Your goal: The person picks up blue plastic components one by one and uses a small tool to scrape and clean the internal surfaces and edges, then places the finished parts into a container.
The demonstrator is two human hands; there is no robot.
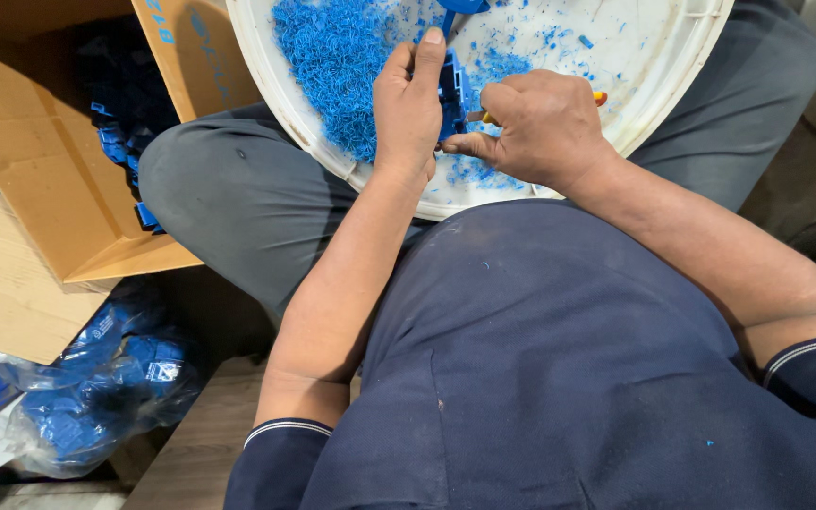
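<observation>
My left hand [410,106] grips a blue plastic part [452,93] over a round white basin [658,90] that rests on my lap. My right hand [538,126] holds a small knife with a yellow-and-red handle [599,96], its blade end touching the part's side. A heap of thin blue plastic shavings [332,57] lies in the basin to the left of my hands. Smaller blue flecks are scattered over the basin floor.
An open cardboard box [59,179] with more blue plastic parts [120,123] stands at my left. A clear plastic bag of blue parts [106,378] lies on the floor below it. My knees in grey trousers [229,189] flank the basin.
</observation>
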